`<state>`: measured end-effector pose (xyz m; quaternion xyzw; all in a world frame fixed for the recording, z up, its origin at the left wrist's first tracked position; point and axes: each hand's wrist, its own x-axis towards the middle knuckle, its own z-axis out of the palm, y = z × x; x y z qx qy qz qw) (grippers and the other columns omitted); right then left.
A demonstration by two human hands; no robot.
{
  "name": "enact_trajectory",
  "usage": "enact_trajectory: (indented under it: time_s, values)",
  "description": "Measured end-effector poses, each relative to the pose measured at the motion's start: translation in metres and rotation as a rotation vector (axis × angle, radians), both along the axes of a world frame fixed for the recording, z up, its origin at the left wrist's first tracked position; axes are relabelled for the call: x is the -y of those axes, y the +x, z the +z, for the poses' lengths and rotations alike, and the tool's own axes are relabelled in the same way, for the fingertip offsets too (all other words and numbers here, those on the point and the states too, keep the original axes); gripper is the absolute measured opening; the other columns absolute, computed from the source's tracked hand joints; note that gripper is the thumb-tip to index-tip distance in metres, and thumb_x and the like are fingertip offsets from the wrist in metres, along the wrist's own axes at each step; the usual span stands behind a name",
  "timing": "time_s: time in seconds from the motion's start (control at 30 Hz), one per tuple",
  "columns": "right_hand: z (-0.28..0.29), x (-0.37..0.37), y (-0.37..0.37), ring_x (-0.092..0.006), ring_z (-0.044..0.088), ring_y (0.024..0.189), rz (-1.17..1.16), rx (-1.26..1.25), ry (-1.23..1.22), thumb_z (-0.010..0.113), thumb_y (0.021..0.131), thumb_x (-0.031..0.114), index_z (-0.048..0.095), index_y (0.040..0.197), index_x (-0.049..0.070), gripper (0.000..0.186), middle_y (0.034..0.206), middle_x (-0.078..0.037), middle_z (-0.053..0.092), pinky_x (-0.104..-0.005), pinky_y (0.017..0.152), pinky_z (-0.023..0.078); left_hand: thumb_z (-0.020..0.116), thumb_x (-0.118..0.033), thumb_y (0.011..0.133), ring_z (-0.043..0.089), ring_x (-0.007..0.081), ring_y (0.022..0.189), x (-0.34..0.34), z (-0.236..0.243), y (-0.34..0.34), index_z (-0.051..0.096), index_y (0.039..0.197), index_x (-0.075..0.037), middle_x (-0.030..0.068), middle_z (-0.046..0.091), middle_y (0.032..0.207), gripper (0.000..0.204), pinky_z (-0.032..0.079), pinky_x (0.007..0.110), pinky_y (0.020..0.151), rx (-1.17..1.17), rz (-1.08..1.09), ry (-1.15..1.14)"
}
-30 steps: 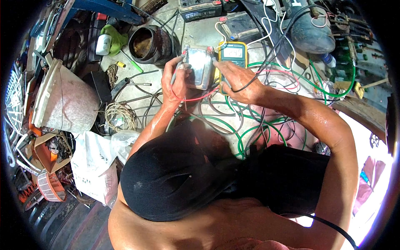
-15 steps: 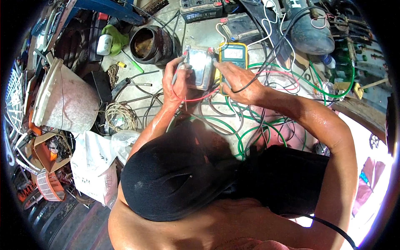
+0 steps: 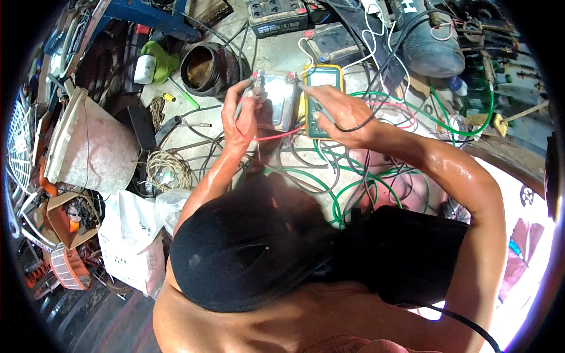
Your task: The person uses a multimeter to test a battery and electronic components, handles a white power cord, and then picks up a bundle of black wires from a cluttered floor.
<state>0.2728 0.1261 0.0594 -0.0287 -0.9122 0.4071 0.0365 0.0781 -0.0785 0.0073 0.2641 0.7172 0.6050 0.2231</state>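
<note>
Battery (image 3: 278, 105) lies between the hands; left hand (image 3: 241, 119) clamps fingers on red-wired probe (image 3: 238, 109), right hand (image 3: 346, 115) on black-wired probe (image 3: 325, 111).

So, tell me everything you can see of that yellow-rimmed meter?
The meter is a rectangular case with a yellow rim that looks like plastic, a teal face and a display at its far end; no reading is legible. It sits face-up on the floor, right of a shiny-topped box. The right grip hides part of its face; whether they touch is unclear.
</note>
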Motion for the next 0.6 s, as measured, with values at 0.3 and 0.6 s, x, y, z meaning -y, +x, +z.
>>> enact_trajectory:
  time_s: [0.3, 0.6]
  values:
    - [-0.003, -0.047, 0.019, -0.0432, 0.058, 0.124, -0.174, -0.037, 0.128, 0.057, 0.098, 0.018, 0.046, 0.146, -0.003, 0.053, 0.135, -0.027, 0.057, -0.0474, 0.104, 0.049, 0.053, -0.020, 0.107, 0.070, 0.0186, 0.098, -0.084, 0.022, -0.018, 0.055, 0.134, 0.001, 0.0151, 0.071, 0.116, 0.035, 0.057, 0.031, 0.086, 0.016, -0.303, 0.037]
    - [-0.012, -0.056, 0.029, -0.0438, 0.059, 0.121, -0.205, 0.027, 0.058, 0.058, 0.098, 0.019, 0.045, 0.147, -0.001, 0.054, 0.130, -0.026, 0.058, -0.0474, 0.102, 0.049, 0.057, -0.021, 0.104, 0.071, 0.0184, 0.091, -0.130, -0.003, -0.048, 0.062, 0.129, 0.002, 0.0134, 0.074, 0.107, 0.034, 0.056, 0.031, 0.082, 0.023, -0.320, -0.052]
